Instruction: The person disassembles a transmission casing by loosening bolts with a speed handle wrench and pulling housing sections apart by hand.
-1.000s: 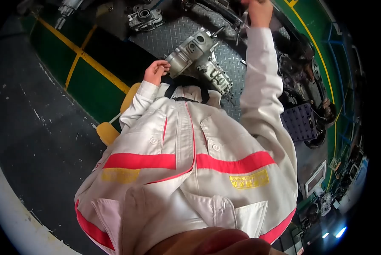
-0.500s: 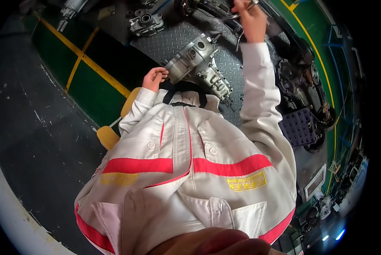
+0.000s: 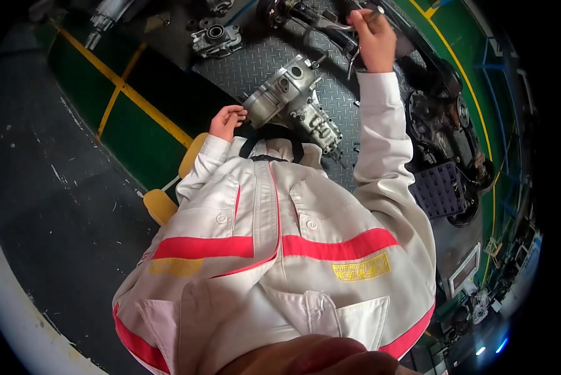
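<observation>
A silver metal gearbox housing (image 3: 286, 87) lies on the diamond-plate surface in front of me, its wide round end toward the left and a narrower ribbed section (image 3: 316, 122) pointing down to the right. My left hand (image 3: 227, 120) is at the left rim of the housing, fingers curled together. Whether it grips the rim or something small cannot be made out. Beyond the housing, up and to the right, my right hand (image 3: 375, 42) is closed around a shiny metal tool (image 3: 379, 11), with a bright bar showing left of the fingers. Its exact kind is unclear.
Another cast metal part (image 3: 216, 40) sits at the back left of the plate (image 3: 255, 62). Dark axle parts (image 3: 440, 119) line the right side, near a purple plastic crate (image 3: 440, 189). A yellow stool part (image 3: 160, 206) shows left of my body.
My right hand has moved slightly down and to the right with the metal tool. My left hand stays at the housing's rim, and the housing remains in place.
</observation>
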### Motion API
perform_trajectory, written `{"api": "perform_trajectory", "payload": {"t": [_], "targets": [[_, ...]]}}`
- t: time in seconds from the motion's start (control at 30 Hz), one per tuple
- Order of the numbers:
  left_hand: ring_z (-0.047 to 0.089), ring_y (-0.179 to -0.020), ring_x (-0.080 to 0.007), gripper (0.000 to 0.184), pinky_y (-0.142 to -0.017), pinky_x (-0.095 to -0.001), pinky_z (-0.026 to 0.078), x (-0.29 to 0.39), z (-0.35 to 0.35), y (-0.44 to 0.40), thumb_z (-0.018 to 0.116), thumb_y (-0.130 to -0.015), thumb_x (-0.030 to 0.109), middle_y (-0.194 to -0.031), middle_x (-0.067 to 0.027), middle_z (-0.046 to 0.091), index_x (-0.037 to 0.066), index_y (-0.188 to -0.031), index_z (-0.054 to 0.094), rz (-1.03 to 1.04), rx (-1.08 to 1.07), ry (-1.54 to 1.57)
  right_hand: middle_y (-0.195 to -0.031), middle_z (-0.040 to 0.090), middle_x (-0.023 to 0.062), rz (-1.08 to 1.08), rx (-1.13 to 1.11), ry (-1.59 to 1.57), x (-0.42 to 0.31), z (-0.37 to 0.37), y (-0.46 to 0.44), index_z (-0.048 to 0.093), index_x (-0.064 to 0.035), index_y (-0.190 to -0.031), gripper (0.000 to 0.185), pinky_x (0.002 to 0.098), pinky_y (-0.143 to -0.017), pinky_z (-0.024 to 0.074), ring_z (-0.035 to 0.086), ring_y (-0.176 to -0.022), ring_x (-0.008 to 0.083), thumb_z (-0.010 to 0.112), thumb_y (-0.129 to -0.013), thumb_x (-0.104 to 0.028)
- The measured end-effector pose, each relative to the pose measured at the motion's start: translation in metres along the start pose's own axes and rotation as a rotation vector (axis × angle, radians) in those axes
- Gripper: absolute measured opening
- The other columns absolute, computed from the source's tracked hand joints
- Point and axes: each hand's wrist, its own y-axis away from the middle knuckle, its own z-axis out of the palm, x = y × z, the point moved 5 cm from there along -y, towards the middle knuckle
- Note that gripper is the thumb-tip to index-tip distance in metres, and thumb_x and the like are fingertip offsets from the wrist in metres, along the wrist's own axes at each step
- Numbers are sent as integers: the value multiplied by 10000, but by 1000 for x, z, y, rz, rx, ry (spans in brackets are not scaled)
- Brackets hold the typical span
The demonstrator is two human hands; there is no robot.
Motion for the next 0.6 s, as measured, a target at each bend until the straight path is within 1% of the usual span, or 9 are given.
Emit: {"api": "perform_trajectory", "payload": {"t": [0.07,0.13,0.2,0.27,0.4,0.47,0.5,0.53,0.6], "targets": [[607,-933,-153,228,-795,-259,480,0,1,-1,432,-939,88,-1063,-87,629,20,-1130,536,18,-20,29,-710,591,20,104,120,-29,-12,-6,-8,551,-17,-851,80,219,-596,433,549,-646,88,599,-857,-80],[607,-935,-160,227,-797,-259,478,12,6,3,429,-940,91,-1059,-87,630,17,-1125,537,55,-22,11,-707,591,21,-54,234,182,14,-13,-21,558,-16,-841,88,228,-583,433,545,-637,84,613,-844,-85],[608,-939,-159,227,-798,-259,478,6,8,-1,433,-940,95,-1058,-82,631,22,-1126,539,37,-52,30,-709,594,24,-47,83,-4,8,-1,-16,567,-18,-839,82,234,-583,436,551,-637,86,609,-845,-87],[608,-937,-157,226,-798,-259,476,6,10,-3,429,-941,96,-1060,-77,631,25,-1125,540,3,-47,-5,-736,616,40,135,-53,71,1,4,-5,579,2,-876,98,235,-611,452,575,-656,98,600,-849,-89],[605,-932,-152,227,-799,-259,475,10,11,-1,422,-940,83,-1052,-79,632,17,-1123,538,63,-46,39,-743,628,45,-24,240,67,1,-11,-18,560,-7,-854,60,233,-620,450,584,-673,112,590,-847,-59],[604,-929,-150,228,-799,-262,477,5,9,0,417,-938,79,-1051,-86,631,17,-1121,538,47,-49,42,-760,621,37,52,146,-146,1,0,-3,555,-14,-860,58,227,-631,448,578,-688,102,594,-846,-54],[604,-931,-151,229,-798,-263,477,6,7,-2,417,-938,79,-1053,-86,630,18,-1122,538,31,-33,15,-774,618,35,24,17,-55,-8,3,1,552,-17,-875,71,221,-649,448,576,-705,91,605,-839,-46],[604,-932,-151,230,-798,-264,478,3,6,-1,418,-937,80,-1054,-86,630,18,-1123,538,7,-15,-7,-784,615,39,115,15,27,-13,-2,5,551,-14,-903,95,221,-662,448,573,-721,95,612,-836,-45],[604,-934,-154,229,-799,-263,476,5,8,-2,424,-937,84,-1054,-84,630,17,-1125,537,6,-16,9,-787,619,41,12,64,18,-5,-11,-11,552,-11,-919,103,221,-660,446,571,-725,99,607,-837,-42]]}}
